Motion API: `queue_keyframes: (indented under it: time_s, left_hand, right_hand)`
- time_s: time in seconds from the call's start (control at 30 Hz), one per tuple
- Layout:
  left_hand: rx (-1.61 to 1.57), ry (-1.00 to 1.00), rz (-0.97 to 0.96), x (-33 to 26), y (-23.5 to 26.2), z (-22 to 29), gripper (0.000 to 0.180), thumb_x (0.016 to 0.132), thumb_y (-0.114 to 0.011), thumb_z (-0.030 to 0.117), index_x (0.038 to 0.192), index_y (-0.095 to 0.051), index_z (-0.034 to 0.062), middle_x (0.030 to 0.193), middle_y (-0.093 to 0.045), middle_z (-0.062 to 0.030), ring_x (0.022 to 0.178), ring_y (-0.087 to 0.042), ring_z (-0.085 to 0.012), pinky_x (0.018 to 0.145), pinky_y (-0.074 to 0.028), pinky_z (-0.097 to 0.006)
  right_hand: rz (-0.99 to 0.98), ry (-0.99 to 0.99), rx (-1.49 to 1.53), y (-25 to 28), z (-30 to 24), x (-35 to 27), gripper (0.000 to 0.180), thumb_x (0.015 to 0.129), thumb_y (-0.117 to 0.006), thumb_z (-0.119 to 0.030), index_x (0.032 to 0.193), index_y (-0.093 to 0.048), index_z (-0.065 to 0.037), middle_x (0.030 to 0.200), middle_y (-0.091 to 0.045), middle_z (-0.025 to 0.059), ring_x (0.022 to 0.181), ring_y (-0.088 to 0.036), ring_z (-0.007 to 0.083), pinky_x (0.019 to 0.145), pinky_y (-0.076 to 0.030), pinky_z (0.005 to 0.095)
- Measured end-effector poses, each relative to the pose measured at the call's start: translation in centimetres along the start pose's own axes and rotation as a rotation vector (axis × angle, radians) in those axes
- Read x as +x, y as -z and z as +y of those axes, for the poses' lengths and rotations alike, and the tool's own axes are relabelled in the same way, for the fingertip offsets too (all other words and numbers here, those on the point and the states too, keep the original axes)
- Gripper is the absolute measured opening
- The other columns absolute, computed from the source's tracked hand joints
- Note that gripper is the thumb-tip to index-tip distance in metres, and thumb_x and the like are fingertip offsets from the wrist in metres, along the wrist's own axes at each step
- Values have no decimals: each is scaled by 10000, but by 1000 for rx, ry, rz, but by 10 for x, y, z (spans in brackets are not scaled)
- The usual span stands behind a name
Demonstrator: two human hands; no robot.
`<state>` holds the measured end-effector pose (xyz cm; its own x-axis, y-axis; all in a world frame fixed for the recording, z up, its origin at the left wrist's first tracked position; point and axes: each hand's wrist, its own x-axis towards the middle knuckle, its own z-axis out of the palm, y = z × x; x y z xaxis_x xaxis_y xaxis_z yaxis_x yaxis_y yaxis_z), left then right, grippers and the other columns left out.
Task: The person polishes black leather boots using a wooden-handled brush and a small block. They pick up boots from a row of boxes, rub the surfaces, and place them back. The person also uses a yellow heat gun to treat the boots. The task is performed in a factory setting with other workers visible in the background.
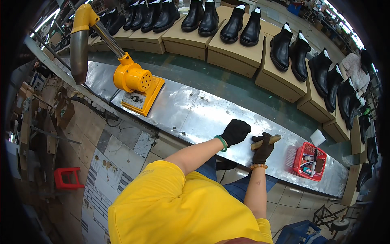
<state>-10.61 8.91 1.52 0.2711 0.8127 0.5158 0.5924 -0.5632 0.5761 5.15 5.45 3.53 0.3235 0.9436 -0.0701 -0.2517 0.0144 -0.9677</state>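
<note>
My left hand (236, 133) wears a black glove and is curled into a fist above the metal bench top (203, 114). Nothing sticks out of the fist, and its inside is hidden. To its right, my right hand (263, 151), also gloved in black, grips a long tan block (272, 140) that looks like a wooden brush back. Its underside does not show. A small gap separates the two hands. Right of my right hand stands a red plastic basket (297, 162) with small tubes and tools inside.
Black ankle boots (250, 28) stand in pairs on brown cardboard boxes (233, 55) along a green conveyor belt (191, 70) beyond the bench. A yellow machine with a jointed pipe (132, 78) sits at the left. A white block (317, 137) lies behind the basket. A red stool (68, 177) stands on the floor.
</note>
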Motion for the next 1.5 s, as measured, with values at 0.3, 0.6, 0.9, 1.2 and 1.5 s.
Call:
queue_keyframes:
  time_s: [0.3, 0.6, 0.9, 1.2, 1.5]
  left_hand:
    - [-45, -20, 0, 0, 3, -4, 62, 686, -583, 91, 683, -639, 119, 712, -625, -72, 708, -602, -273, 672, -450, -405]
    - [-60, -5, 55, -2, 1, -5, 99, 695, -572, 98, 728, -655, 142, 708, -624, -59, 712, -598, -254, 691, -437, -404]
    - [-57, -16, 52, -4, 4, -6, 144, 705, -580, 112, 792, -687, 152, 703, -620, -54, 701, -591, -251, 678, -442, -399]
    - [-92, 8, 94, -1, 11, 0, 117, 789, -598, 207, 707, -662, 152, 664, -595, -57, 658, -577, -260, 634, -427, -408]
    - [-10, 8, -24, 0, 10, -7, 297, 841, -583, 327, 625, -612, 125, 611, -572, -76, 620, -565, -281, 606, -407, -415]
  right_hand:
    - [4, -15, 0, -2, 0, 0, 317, 872, -584, -238, 1003, -547, 49, 689, -634, 131, 632, -654, 256, 602, -510, 328]
    - [1, 4, 3, -6, 1, -2, 334, 876, -585, -273, 993, -533, 36, 666, -617, 123, 615, -640, 253, 614, -521, 340]
    - [3, -5, 4, -7, 3, -2, 304, 874, -588, -249, 981, -543, 32, 667, -622, 127, 614, -641, 251, 609, -511, 329]
    - [-37, 62, 12, -4, 13, -3, 509, 913, -497, -479, 996, -523, 23, 692, -607, 132, 640, -648, 280, 620, -538, 367]
    - [-69, 85, -22, -3, 20, -3, 577, 906, -474, -548, 981, -536, 21, 709, -615, 136, 664, -656, 282, 607, -538, 352]
